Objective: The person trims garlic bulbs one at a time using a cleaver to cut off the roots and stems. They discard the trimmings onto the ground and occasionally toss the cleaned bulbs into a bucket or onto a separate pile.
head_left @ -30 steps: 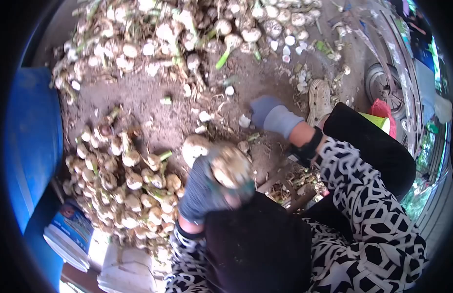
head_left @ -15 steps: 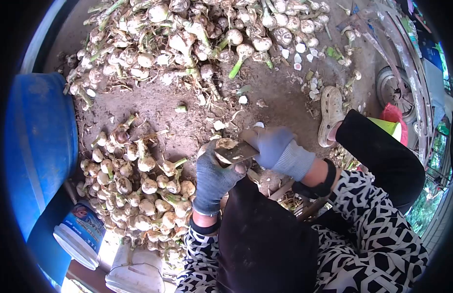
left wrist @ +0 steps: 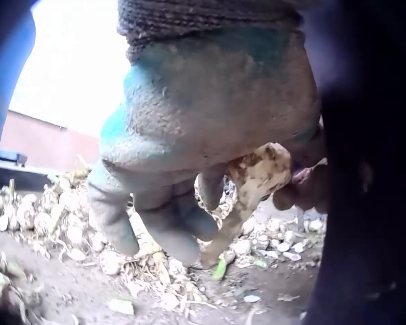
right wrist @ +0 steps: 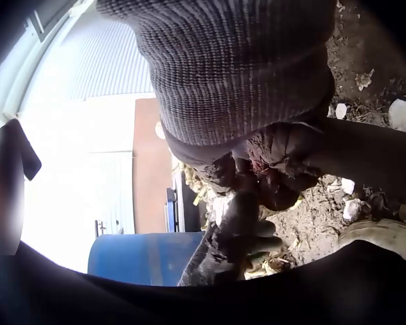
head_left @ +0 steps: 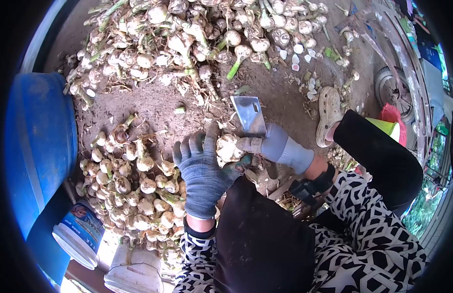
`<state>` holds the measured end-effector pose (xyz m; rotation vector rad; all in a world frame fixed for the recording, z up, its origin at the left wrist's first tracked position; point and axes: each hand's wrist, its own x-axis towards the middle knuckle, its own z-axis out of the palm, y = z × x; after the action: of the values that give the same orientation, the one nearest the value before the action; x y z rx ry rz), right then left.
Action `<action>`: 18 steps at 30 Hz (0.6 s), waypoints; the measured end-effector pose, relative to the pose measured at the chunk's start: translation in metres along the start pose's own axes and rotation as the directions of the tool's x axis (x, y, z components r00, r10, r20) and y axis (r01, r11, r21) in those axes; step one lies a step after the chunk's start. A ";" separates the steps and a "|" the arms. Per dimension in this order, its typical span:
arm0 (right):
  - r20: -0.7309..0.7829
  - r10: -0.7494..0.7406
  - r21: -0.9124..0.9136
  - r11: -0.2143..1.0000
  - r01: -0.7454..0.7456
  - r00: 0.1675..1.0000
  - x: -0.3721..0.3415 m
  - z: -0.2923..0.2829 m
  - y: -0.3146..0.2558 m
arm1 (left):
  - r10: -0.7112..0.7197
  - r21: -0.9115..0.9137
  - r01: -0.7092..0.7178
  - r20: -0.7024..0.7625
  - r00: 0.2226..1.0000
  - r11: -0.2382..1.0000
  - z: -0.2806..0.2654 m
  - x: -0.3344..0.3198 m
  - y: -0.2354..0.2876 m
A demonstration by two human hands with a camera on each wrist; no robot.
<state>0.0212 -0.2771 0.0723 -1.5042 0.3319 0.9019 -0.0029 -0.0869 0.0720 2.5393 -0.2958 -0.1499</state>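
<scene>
In the head view my gloved left hand (head_left: 199,161) has its fingers spread at the left of a pale garlic bulb (head_left: 229,148), which sits between its forefinger and thumb. The left wrist view shows the bulb's stem (left wrist: 237,213) slanting down beneath the glove. My right hand (head_left: 273,144), in a grey-blue glove, grips a cleaver (head_left: 250,115) with its broad blade raised away from the bulb. A finger of that hand reaches to the bulb's right side. The cleaver's handle is hidden in the glove.
A large heap of garlic (head_left: 182,44) covers the far ground. Another garlic pile (head_left: 143,195) lies left of my left hand. A blue barrel (head_left: 43,141) and white buckets (head_left: 133,276) stand at the left. My shoe (head_left: 329,115) is at the right, near peel scraps (head_left: 312,88).
Half a second ago the cleaver blade lay against the garlic bulb; now it is raised beyond it. My left fingers have spread out. Earlier the right hand was farther right and beyond the bulb.
</scene>
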 end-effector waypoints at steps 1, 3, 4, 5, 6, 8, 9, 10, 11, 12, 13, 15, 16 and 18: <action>0.006 -0.002 -0.004 1.000 0.002 1.000 0.000 0.003 0.001 | -0.045 0.132 0.041 0.029 0.999 0.990 -0.003 -0.003 0.001; -0.017 -0.040 -0.083 0.996 0.038 0.999 -0.001 0.008 0.000 | -0.173 0.041 0.168 0.168 0.971 0.985 -0.002 -0.010 0.002; -0.021 -0.073 -0.246 0.967 0.066 0.997 -0.006 0.011 -0.011 | -0.248 -0.453 0.308 0.189 0.950 0.836 0.005 -0.013 0.001; -0.017 -0.081 -0.248 0.966 0.074 0.997 -0.005 0.011 -0.011 | -0.296 -0.819 0.356 0.240 0.925 0.449 0.012 -0.015 -0.001; -0.003 -0.078 -0.192 0.978 0.076 0.997 -0.005 0.010 -0.008 | -0.323 -0.893 0.443 0.397 0.860 0.084 0.019 -0.022 -0.008; 0.001 -0.263 -0.221 0.941 0.256 0.965 -0.006 0.006 -0.012 | -0.268 -0.901 0.307 0.228 0.936 0.307 0.035 -0.024 -0.021; 0.000 -0.261 -0.227 0.940 0.255 0.965 -0.004 0.000 -0.019 | -0.177 -0.849 0.155 0.073 0.981 0.505 0.040 -0.025 -0.024; 0.089 -0.339 -0.553 0.765 0.330 0.936 -0.001 -0.008 -0.028 | -0.065 -0.751 0.020 -0.031 0.997 0.661 0.030 -0.016 -0.020; 0.201 -0.379 -0.793 0.478 0.377 0.903 0.001 -0.012 -0.032 | -0.066 -0.752 0.019 -0.033 0.997 0.659 0.017 -0.013 -0.015; 0.139 -0.338 -0.787 0.533 0.311 0.931 0.010 -0.013 -0.017 | 0.030 -0.681 -0.056 -0.049 0.998 0.730 0.004 -0.010 -0.010; 0.139 -0.343 -0.789 0.528 0.313 0.929 0.020 -0.023 0.008 | 0.129 -0.602 -0.137 -0.057 0.990 0.786 -0.006 -0.009 -0.007; -0.013 0.009 -0.962 0.274 -0.015 1.000 0.051 -0.054 0.043 | 0.004 -0.566 -0.094 -0.157 0.988 0.819 -0.028 -0.032 -0.022; 0.001 -0.003 -0.965 0.262 0.001 1.000 0.066 -0.058 0.039 | -0.179 -0.504 0.052 -0.206 0.962 0.862 -0.041 -0.048 -0.032; -0.042 -0.127 -0.892 0.452 0.020 0.991 0.084 -0.051 0.042 | -0.527 -0.238 0.481 -0.196 0.827 0.844 -0.063 -0.092 -0.078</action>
<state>0.0645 -0.3061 -0.0210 -2.5472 -0.2181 0.9766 -0.0676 0.0323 0.0847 2.3624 0.4848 -0.0455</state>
